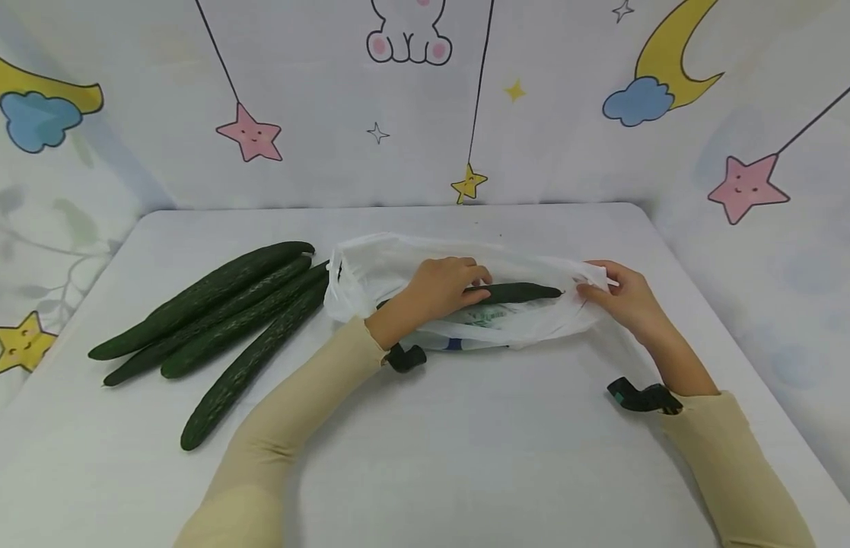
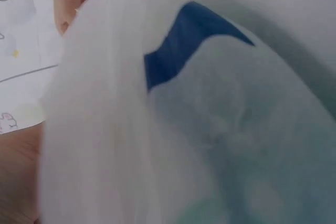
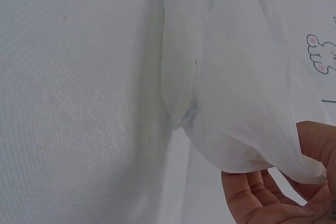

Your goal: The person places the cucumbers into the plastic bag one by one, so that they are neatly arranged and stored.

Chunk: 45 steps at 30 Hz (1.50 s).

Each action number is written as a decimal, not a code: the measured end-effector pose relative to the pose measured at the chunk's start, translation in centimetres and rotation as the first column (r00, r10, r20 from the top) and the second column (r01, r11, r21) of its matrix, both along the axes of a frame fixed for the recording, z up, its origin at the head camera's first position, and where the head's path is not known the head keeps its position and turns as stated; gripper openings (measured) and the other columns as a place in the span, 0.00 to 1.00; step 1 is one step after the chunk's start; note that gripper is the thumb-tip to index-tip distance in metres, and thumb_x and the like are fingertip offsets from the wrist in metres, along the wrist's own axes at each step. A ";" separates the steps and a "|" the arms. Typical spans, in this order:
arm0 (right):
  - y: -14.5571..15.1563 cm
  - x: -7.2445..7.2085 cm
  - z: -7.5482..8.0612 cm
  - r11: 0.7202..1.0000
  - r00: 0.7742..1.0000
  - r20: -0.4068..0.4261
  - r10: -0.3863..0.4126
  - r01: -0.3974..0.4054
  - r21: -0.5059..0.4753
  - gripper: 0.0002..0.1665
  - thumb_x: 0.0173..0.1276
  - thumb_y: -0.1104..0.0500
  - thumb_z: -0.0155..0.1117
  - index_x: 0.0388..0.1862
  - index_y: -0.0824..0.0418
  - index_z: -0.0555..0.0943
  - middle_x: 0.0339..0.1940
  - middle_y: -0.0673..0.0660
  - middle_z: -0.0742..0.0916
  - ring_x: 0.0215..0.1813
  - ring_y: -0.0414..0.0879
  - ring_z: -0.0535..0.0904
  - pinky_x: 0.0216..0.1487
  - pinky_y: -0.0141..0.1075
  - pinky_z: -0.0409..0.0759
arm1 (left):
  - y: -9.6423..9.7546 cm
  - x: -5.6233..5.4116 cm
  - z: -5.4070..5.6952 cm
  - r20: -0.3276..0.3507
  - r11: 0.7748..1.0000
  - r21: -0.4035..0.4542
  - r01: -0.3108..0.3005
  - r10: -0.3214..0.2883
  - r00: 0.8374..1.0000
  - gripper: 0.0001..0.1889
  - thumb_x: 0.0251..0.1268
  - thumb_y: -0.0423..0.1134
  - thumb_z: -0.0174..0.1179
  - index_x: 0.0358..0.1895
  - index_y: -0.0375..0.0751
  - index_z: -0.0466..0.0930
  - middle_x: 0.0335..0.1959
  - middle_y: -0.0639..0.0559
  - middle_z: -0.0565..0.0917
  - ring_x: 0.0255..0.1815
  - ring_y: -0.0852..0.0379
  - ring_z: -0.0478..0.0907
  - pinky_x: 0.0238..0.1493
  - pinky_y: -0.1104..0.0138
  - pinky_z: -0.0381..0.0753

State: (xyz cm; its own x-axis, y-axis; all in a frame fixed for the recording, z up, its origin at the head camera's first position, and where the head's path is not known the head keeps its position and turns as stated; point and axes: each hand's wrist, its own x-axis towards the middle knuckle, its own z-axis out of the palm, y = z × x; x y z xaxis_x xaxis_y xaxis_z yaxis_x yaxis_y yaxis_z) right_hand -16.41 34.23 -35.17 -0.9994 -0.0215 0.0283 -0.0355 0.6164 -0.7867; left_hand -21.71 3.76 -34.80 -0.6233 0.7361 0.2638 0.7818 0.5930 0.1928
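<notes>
Head view: one cucumber (image 1: pixel 523 292) partly behind left hand (image 1: pixel 444 285)

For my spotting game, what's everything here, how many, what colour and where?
Table: one, white, centre
Loose cucumbers: four, dark green, on the left
Plastic bag: one, mostly white, on the table
Held cucumber: one, dark green, at the bag
Wall cartoons: many, mainly pink, yellow and blue, behind the table
Sleeves: two, beige, foreground
Wrist gear: two, black, near sleeve ends
Left hand: one, bare, gripping the held cucumber
Right hand: one, bare, pinching the bag's edge
</notes>
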 end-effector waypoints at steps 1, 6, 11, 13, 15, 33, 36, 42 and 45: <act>0.0 0.0 0.0 1.000 1.000 0.004 -0.004 0.004 -0.001 0.27 0.71 0.57 0.63 0.63 0.69 0.71 0.57 0.59 0.76 0.39 0.27 0.75 0.37 0.21 0.77 | -0.1 0.3 0.1 -0.011 1.000 0.010 0.000 0.001 1.000 0.12 0.70 0.48 0.60 0.50 0.49 0.85 0.40 0.55 0.86 0.37 0.60 0.84 0.28 0.69 0.78; -0.1 -0.1 -0.3 1.000 1.000 0.025 -0.004 0.004 -0.014 0.26 0.72 0.58 0.62 0.64 0.69 0.70 0.57 0.59 0.76 0.39 0.28 0.75 0.38 0.21 0.77 | -1.1 1.7 0.2 -0.142 0.995 0.103 -0.005 0.020 0.990 0.10 0.72 0.46 0.58 0.45 0.49 0.87 0.36 0.57 0.86 0.31 0.62 0.83 0.20 0.71 0.73; -0.3 -0.1 -0.3 1.000 0.999 0.033 0.011 -0.010 -0.011 0.27 0.72 0.58 0.61 0.65 0.69 0.70 0.61 0.66 0.75 0.39 0.27 0.75 0.37 0.22 0.76 | -2.6 2.7 0.1 -0.257 0.974 0.223 0.027 0.033 0.966 0.08 0.68 0.44 0.62 0.42 0.47 0.87 0.32 0.57 0.86 0.24 0.62 0.80 0.16 0.71 0.68; -0.3 0.0 -0.2 1.000 1.000 0.028 0.011 -0.011 -0.002 0.27 0.72 0.57 0.61 0.64 0.69 0.70 0.60 0.64 0.75 0.39 0.28 0.75 0.37 0.22 0.76 | -3.2 2.9 0.2 -0.280 0.968 0.250 0.038 0.034 0.959 0.08 0.67 0.44 0.63 0.41 0.46 0.86 0.32 0.57 0.86 0.23 0.62 0.79 0.15 0.71 0.67; -0.3 0.0 -0.2 1.000 1.000 0.021 0.009 -0.009 0.003 0.27 0.72 0.56 0.61 0.64 0.69 0.71 0.58 0.60 0.76 0.39 0.29 0.75 0.38 0.22 0.77 | -3.7 3.1 0.3 -0.296 0.961 0.272 0.050 0.034 0.955 0.07 0.66 0.42 0.63 0.41 0.45 0.86 0.32 0.56 0.86 0.23 0.61 0.79 0.15 0.71 0.67; -0.3 -0.1 0.0 0.999 1.000 0.000 0.009 -0.009 -0.043 0.24 0.71 0.55 0.62 0.61 0.65 0.72 0.48 0.39 0.75 0.38 0.30 0.76 0.37 0.23 0.77 | -6.4 3.6 0.0 -0.307 0.940 0.338 0.052 0.058 0.950 0.07 0.65 0.40 0.65 0.42 0.43 0.86 0.33 0.53 0.86 0.27 0.59 0.82 0.17 0.70 0.71; -0.3 -0.1 -0.1 0.999 1.000 0.006 0.006 -0.006 -0.040 0.25 0.72 0.54 0.62 0.62 0.66 0.71 0.48 0.40 0.75 0.38 0.30 0.76 0.37 0.23 0.77 | -6.8 3.6 -0.2 -0.303 0.937 0.344 0.058 0.052 0.952 0.07 0.65 0.40 0.65 0.41 0.43 0.86 0.32 0.53 0.85 0.25 0.60 0.80 0.17 0.70 0.71; -0.4 -0.1 -0.3 0.999 1.000 0.016 0.000 0.000 -0.037 0.27 0.72 0.54 0.61 0.63 0.68 0.70 0.50 0.43 0.75 0.39 0.31 0.75 0.37 0.23 0.78 | -7.4 3.9 -0.4 -0.310 0.923 0.377 0.082 0.042 0.950 0.06 0.63 0.38 0.65 0.40 0.42 0.85 0.30 0.53 0.84 0.24 0.60 0.79 0.17 0.70 0.70; -0.4 -0.1 -0.3 1.000 1.000 0.009 0.000 0.000 -0.028 0.27 0.72 0.54 0.61 0.63 0.69 0.70 0.51 0.46 0.75 0.39 0.31 0.75 0.37 0.22 0.77 | -7.7 4.1 -0.3 -0.303 0.916 0.392 0.082 0.045 0.952 0.07 0.63 0.37 0.65 0.42 0.41 0.85 0.31 0.52 0.84 0.26 0.58 0.80 0.19 0.69 0.72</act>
State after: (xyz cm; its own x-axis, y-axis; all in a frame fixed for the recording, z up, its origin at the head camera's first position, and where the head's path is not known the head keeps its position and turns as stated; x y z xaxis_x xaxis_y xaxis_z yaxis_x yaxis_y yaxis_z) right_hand -16.48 33.85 -35.51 -0.9996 -0.0207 0.0201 -0.0285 0.5940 -0.8039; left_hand -17.64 -3.89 -35.15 -0.4553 0.5415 0.7068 0.8497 0.5014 0.1632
